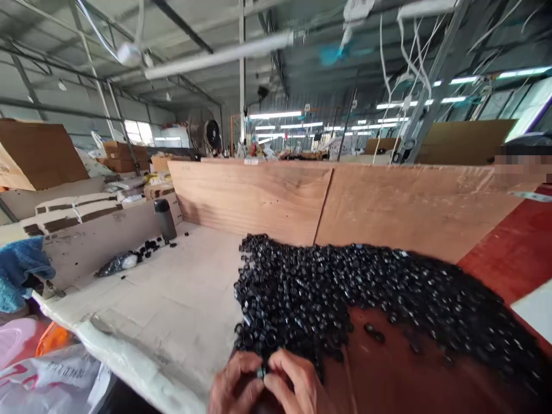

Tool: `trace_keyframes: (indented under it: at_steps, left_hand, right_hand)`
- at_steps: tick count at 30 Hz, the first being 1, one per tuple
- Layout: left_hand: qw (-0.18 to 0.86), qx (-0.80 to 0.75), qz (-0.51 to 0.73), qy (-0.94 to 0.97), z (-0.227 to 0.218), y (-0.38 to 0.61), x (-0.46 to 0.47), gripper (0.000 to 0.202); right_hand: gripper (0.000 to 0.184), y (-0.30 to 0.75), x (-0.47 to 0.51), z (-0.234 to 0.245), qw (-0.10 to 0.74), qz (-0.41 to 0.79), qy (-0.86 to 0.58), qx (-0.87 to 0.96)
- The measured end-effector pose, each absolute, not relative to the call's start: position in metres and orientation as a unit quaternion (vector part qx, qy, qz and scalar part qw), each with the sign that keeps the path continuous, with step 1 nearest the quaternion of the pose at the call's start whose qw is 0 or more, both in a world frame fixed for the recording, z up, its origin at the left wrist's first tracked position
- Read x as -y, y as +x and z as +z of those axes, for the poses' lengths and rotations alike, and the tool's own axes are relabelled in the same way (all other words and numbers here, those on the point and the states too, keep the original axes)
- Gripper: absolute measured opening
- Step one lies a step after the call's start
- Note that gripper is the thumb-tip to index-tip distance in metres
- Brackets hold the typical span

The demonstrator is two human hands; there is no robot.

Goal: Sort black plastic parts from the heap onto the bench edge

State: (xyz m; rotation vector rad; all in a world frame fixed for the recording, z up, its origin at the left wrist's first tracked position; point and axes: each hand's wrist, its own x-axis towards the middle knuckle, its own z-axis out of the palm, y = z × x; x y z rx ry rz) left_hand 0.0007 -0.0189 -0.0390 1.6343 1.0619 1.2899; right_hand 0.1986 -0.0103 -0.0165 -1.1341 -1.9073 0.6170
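Observation:
At the bottom centre, my left hand [236, 384] and my right hand [296, 382] meet fingertip to fingertip. Both pinch a small black piece [261, 372], which the fingers largely cover; its exact kind is unclear. Just beyond the fingertips spreads a large pile of small, shiny black ring-like plastic pieces [297, 287]. It reaches along the wooden board at the back and curves toward the right edge. A few pieces [374, 332] lie apart from the pile on the reddish-brown tabletop [379, 374].
An upright wooden board [250, 192] closes the table's far side. On the pale left surface [190, 287] are a dark bottle [164, 219], scattered black pieces and a plastic bag [116, 264]. Cardboard boxes [38, 152] stand left; a person [524, 164] is partly visible at the right edge.

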Motion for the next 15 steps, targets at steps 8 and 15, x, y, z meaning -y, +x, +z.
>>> trace_keyframes:
  at_steps: [8, 15]
  left_hand:
    - [0.36, -0.411, 0.496, 0.675, -0.025, 0.001, 0.024, 0.021]
    - [0.281, -0.375, 0.472, 0.746, -0.019, 0.0, 0.029, 0.017]
  right_hand:
    - [0.006, 0.202, 0.022, 0.023, 0.396, 0.355, -0.451, 0.716]
    - [0.003, 0.204, 0.021, 0.027, 0.326, 0.525, -0.493, 0.612]
